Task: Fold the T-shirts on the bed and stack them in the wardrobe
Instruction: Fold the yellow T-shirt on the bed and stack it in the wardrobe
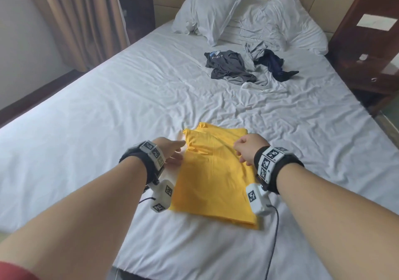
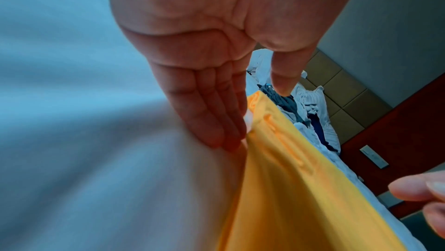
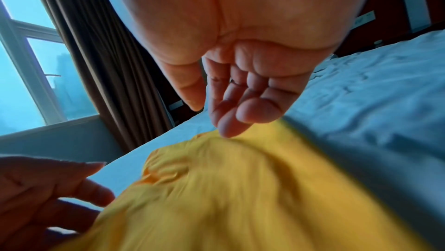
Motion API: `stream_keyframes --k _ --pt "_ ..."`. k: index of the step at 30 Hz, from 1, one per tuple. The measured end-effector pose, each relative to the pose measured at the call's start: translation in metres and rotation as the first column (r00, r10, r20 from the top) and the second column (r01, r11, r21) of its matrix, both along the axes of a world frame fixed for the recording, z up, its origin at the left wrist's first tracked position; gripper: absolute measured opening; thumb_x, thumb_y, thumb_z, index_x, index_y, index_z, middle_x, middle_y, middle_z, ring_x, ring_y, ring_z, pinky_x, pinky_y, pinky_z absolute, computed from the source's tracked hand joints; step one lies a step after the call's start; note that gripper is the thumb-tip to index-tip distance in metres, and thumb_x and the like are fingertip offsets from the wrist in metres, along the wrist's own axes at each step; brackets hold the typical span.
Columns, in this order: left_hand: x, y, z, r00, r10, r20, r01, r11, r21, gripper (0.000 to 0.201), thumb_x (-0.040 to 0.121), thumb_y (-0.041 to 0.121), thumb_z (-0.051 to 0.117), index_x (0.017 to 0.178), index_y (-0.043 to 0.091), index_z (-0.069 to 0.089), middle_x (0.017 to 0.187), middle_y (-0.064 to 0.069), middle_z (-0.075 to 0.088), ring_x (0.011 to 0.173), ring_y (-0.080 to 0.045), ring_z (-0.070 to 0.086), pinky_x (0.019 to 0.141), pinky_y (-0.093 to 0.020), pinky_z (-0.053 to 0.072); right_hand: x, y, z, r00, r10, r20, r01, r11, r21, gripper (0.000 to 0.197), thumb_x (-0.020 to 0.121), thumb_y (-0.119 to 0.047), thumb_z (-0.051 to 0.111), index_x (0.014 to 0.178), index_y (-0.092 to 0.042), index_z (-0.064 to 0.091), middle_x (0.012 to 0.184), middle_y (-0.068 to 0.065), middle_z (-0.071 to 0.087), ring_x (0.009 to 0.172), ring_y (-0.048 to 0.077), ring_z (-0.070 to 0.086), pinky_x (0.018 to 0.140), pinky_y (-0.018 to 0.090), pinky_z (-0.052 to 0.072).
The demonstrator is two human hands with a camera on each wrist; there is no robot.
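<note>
The left hand (image 1: 172, 152) is flat, with its fingers (image 2: 211, 121) straight and close together. Their tips touch the left edge of the yellow T-shirt (image 1: 213, 178), right where the cloth meets the white bed (image 1: 108, 98). The thumb sticks out above the cloth and does not touch it. The yellow T-shirt lies folded into a long shape on the bed, between the two hands. The right hand (image 1: 248, 150) is above the right side of the T-shirt. Its fingers (image 3: 238, 106) are bent loosely and hold nothing; one tip comes down to the cloth, but I cannot tell if it touches. Far past the fingers, near the pillows (image 1: 209, 7), some dark and grey clothes (image 1: 241, 66) lie in a messy heap.
</note>
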State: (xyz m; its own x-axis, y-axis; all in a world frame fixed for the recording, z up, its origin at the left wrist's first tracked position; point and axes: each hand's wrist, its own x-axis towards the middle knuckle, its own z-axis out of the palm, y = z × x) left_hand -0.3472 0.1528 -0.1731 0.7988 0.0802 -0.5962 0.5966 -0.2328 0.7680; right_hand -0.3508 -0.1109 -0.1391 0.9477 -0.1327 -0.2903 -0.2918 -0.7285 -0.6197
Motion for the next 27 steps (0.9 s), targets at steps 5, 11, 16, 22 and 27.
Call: stream_keyframes --k 5,11,16,22,27 --pt "0.065 -0.01 -0.004 0.997 0.054 0.053 -0.052 0.998 -0.038 0.043 0.086 0.043 0.077 0.102 0.004 0.069 0.084 -0.012 0.078 0.082 -0.03 0.077 0.083 -0.045 0.063 0.066 -0.024 -0.012 0.995 -0.071 0.065 0.073 0.997 -0.022 0.019 0.097 -0.017 0.054 0.105 -0.012 0.07 0.087 0.007 0.073 0.069 0.026 0.075 0.072 0.045 0.063" --pt "0.105 -0.027 -0.009 0.992 0.006 0.124 -0.013 0.998 0.06 0.049 0.061 0.026 0.091 0.104 0.013 0.073 0.085 -0.009 0.072 0.076 -0.026 0.069 0.079 -0.035 0.058 0.11 -0.032 -0.038 0.997 0.073 0.024 -0.073 0.997 0.017 0.046 0.099 -0.015 0.057 0.143 -0.024 0.052 0.139 -0.006 0.055 0.064 0.021 0.07 0.054 0.03 0.054" --pt "0.106 -0.028 -0.009 0.952 0.061 0.298 -0.009 0.985 -0.174 0.05 0.064 0.004 0.084 0.112 0.012 0.072 0.11 -0.013 0.074 0.102 -0.031 0.074 0.091 -0.045 0.06 0.115 -0.034 -0.051 0.991 0.121 0.057 -0.118 0.992 -0.049 0.025 0.095 -0.016 0.064 0.119 -0.024 0.065 0.113 0.001 0.063 0.058 0.021 0.063 0.05 0.027 0.049" --pt "0.102 -0.04 0.007 0.939 0.004 0.343 0.106 0.948 -0.301 0.029 0.083 -0.01 0.07 0.097 0.014 0.071 0.088 -0.005 0.07 0.078 -0.023 0.069 0.067 -0.032 0.057 0.11 -0.062 -0.046 0.992 0.07 0.11 -0.071 0.997 0.004 0.005 0.097 -0.016 0.061 0.099 -0.019 0.064 0.09 0.005 0.067 0.056 0.02 0.068 0.053 0.031 0.054" --pt "0.107 -0.053 0.002 0.941 0.098 0.323 -0.005 0.961 -0.276 0.027 0.083 -0.009 0.07 0.098 0.014 0.073 0.093 -0.01 0.073 0.071 -0.022 0.069 0.06 -0.033 0.059 0.114 -0.076 -0.032 0.997 -0.016 0.069 0.0 0.974 0.225 0.013 0.097 -0.011 0.057 0.086 -0.018 0.056 0.064 0.008 0.056 0.042 0.019 0.058 0.044 0.027 0.044"
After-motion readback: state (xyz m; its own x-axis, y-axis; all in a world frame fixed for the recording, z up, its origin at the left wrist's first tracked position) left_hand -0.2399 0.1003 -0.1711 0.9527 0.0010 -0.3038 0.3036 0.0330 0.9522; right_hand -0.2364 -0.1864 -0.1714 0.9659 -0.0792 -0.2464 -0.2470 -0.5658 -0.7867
